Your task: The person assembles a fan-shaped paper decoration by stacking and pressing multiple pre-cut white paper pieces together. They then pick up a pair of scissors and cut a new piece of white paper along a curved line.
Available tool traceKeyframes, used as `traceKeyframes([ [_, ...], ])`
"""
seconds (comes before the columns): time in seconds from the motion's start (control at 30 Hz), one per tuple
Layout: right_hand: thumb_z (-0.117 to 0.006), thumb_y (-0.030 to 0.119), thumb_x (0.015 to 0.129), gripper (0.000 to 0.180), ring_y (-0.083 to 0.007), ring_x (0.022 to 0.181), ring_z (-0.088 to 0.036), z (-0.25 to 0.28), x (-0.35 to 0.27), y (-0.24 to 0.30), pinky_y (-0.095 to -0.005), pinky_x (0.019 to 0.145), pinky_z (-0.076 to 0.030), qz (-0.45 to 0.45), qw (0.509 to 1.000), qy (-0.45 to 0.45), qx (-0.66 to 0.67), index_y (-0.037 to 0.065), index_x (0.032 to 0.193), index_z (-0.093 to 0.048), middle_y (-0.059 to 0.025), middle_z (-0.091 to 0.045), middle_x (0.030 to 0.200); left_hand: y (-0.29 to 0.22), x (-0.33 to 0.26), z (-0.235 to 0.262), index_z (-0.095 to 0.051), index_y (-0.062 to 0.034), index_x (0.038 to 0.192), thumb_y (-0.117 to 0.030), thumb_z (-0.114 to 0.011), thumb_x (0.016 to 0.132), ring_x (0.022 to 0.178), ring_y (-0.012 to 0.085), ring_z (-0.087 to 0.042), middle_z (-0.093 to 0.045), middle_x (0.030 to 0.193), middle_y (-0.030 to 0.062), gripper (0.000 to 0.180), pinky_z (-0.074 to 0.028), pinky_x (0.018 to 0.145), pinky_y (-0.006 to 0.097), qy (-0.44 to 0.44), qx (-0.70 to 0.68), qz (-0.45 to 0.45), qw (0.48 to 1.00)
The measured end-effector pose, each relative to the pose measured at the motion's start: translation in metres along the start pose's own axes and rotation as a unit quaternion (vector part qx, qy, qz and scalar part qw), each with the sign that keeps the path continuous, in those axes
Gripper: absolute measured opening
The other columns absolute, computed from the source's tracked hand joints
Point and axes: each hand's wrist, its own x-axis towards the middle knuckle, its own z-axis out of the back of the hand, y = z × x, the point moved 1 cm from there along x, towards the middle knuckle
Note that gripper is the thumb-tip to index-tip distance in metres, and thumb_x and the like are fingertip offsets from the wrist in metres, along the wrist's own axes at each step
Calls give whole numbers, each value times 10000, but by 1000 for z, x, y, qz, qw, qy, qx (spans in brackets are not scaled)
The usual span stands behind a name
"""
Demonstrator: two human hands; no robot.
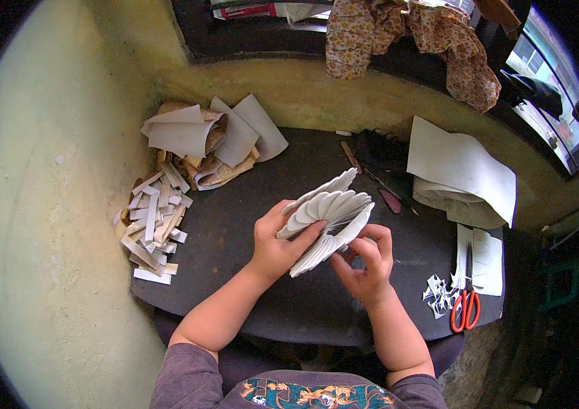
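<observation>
Right now, nearest to me, I see two forearms coming up from six o'clock over a dark table (235, 225). My left hand (277, 247) sits just left of centre, thumb and fingers clamped on the lower ends of a fanned stack of white cut-out pieces (327, 215). My right hand (366, 262) is just beside it at about four o'clock from centre, fingers curled, pinching the lowest leaf of the same fan from below. The fan itself is at dead centre, raised above the tabletop, its leaves spreading toward one o'clock; I count roughly eight to ten leaves, but they overlap too much for an exact figure.

Out at four o'clock lies one pair of red-handled scissors (465, 310), with a small heap of white paper offcuts (441, 294) touching its left side and a few narrow white sheets (487, 259) just above. At nine o'clock a loose pile of white strips (153, 225) rests on the table's left edge, too many and too tangled to count. Further off, at eleven o'clock, are several curled grey-white sheets (214, 133); at two o'clock, a stack of large white sheets (460, 170). Farthest, at twelve o'clock, one floral cloth (405, 34) hangs over the ledge.
</observation>
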Motion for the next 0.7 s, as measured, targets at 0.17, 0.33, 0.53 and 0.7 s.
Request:
traceKeyframes([
  [0.17,-727,-64,635,361,-201,782,-613,0,-1,-1,-280,630,-558,-3,999,-11,-41,17,943,-555,-140,-463,982,-7,2,1,-654,-2,950,-21,-717,706,765,194,-629,-630,893,114,253,-492,672,282,6,53,-65,996],
  [0.33,-723,-67,636,331,-176,712,-595,-3,-1,0,-256,558,-526,-13,998,-23,-51,9,908,-552,-129,-488,941,-9,2,1,-653,6,957,-30,-708,719,776,196,-627,-629,896,116,247,-490,668,284,5,53,-57,997],
  [0.53,-724,-65,628,323,-159,663,-572,-5,-2,1,-238,514,-498,-14,998,-41,-52,7,891,-553,-122,-510,904,-6,3,1,-647,15,955,-30,-712,713,752,192,-621,-624,881,109,255,-485,665,281,23,69,-74,995],
  [0.7,-731,-47,616,307,-157,660,-568,-6,-1,0,-237,511,-495,-16,997,-53,-61,8,865,-559,-121,-520,881,-5,5,3,-655,10,917,-30,-718,701,736,189,-617,-620,876,105,228,-484,655,280,28,92,-99,990],
])
